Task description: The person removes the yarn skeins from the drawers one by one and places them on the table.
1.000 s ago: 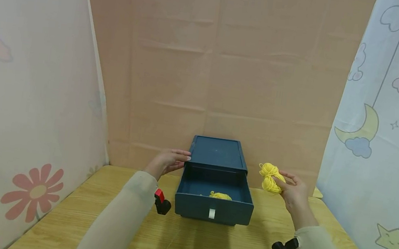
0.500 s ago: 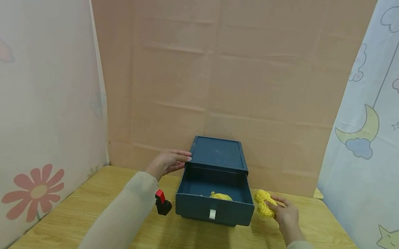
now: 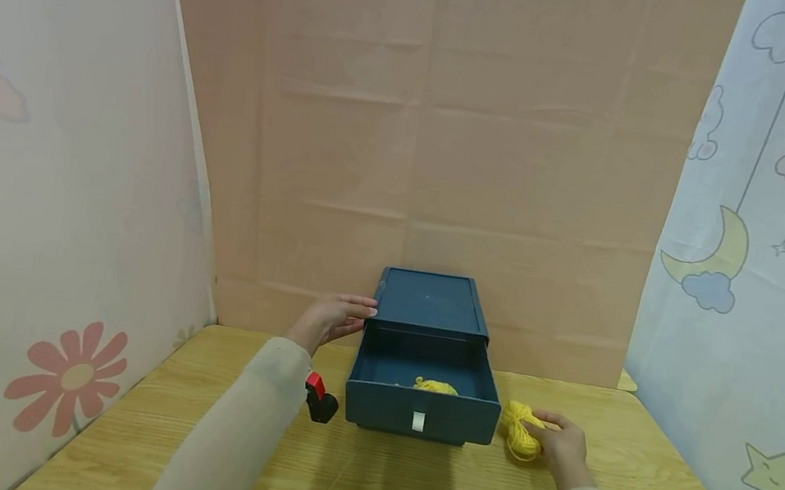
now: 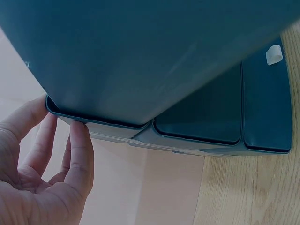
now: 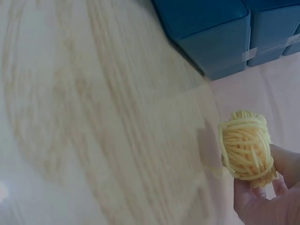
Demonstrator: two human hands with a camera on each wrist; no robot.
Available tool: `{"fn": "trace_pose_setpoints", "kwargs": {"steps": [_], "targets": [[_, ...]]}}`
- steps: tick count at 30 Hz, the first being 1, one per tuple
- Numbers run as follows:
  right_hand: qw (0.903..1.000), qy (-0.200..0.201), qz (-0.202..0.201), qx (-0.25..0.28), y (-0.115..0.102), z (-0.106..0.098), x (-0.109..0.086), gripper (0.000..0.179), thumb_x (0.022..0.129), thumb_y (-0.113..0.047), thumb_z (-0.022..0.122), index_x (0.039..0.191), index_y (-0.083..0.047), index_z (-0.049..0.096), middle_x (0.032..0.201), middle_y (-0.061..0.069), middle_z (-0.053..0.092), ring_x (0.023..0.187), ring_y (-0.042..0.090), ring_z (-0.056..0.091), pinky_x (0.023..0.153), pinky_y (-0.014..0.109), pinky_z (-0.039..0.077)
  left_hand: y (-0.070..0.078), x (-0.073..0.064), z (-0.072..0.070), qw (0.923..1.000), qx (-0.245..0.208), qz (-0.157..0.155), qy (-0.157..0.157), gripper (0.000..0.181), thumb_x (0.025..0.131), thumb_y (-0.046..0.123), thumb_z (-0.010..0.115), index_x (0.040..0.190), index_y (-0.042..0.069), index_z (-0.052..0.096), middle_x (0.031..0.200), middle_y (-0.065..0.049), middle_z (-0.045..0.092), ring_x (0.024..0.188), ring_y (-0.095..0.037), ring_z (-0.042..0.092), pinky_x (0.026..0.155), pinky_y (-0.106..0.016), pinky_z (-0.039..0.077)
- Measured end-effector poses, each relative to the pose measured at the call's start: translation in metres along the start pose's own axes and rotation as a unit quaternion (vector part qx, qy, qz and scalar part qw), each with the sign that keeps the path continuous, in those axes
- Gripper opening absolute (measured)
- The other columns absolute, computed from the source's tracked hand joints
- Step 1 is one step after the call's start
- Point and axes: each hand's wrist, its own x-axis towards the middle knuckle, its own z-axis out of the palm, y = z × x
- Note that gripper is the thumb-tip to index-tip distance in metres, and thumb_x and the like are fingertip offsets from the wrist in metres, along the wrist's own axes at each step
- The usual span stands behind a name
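Note:
A dark blue drawer unit stands at the back of the table, its top drawer pulled out. Inside that drawer lies some yellow yarn, partly hidden by the front panel. My left hand touches the unit's left side; in the left wrist view, the hand has its fingertips along the casing's edge. To the right of the drawer, my right hand pinches a yellow yarn skein low over the table. The right wrist view has the skein between thumb and fingers.
The wooden table reaches a brown paper backdrop behind the unit. Printed cloth walls border both sides. In the right wrist view, clear tape joins the blue casings. A white pull tab sits on the drawer front.
My right hand has lowered the yellow yarn skein from beside the unit's top to near the table, right of the drawer. The left hand and drawer have stayed in place.

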Motion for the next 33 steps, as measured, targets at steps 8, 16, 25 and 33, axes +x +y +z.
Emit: {"fn": "trace_pose_setpoints", "kwargs": {"steps": [8, 16, 25, 33], "targets": [[0.9990, 0.010, -0.007, -0.044, 0.017, 0.000, 0.008, 0.039, 0.084, -0.012, 0.075, 0.117, 0.004, 0.062, 0.091, 0.008, 0.062, 0.054, 0.009, 0.038, 0.049, 0.027, 0.039, 0.001, -0.001, 0.000, 1.0000, 0.000, 0.001, -0.001, 0.028, 0.089, 0.016, 0.070, 0.116, 0.011, 0.070, 0.114, -0.009, 0.066, 0.090, -0.017, 0.062, 0.098, -0.030, 0.051], [0.9951, 0.034, -0.033, -0.087, 0.017, 0.000, 0.003, 0.031, 0.084, -0.009, 0.072, 0.110, 0.006, 0.065, 0.088, 0.012, 0.066, 0.054, 0.012, 0.040, 0.048, 0.028, 0.039, 0.001, -0.001, 0.000, 1.0000, -0.001, 0.002, 0.001, 0.027, 0.089, 0.016, 0.070, 0.115, 0.011, 0.070, 0.110, -0.008, 0.067, 0.088, -0.016, 0.062, 0.095, -0.028, 0.052], [0.9913, 0.032, -0.048, -0.118, 0.006, 0.001, -0.009, 0.029, 0.086, -0.006, 0.067, 0.111, 0.009, 0.062, 0.097, 0.022, 0.063, 0.066, 0.017, 0.049, 0.054, 0.030, 0.045, 0.000, 0.001, 0.001, 0.9999, -0.014, -0.002, -0.001, 0.026, 0.089, 0.014, 0.070, 0.115, 0.010, 0.071, 0.102, -0.005, 0.069, 0.084, -0.014, 0.062, 0.097, -0.030, 0.051], [0.9924, 0.001, -0.053, -0.112, 0.010, -0.002, -0.006, 0.037, 0.087, -0.010, 0.068, 0.117, 0.010, 0.058, 0.093, 0.018, 0.066, 0.068, 0.015, 0.050, 0.055, 0.028, 0.044, 0.001, -0.001, 0.002, 0.9999, -0.014, 0.002, -0.003, 0.027, 0.089, 0.014, 0.070, 0.115, 0.010, 0.070, 0.104, -0.006, 0.068, 0.084, -0.014, 0.061, 0.098, -0.031, 0.051]]}}
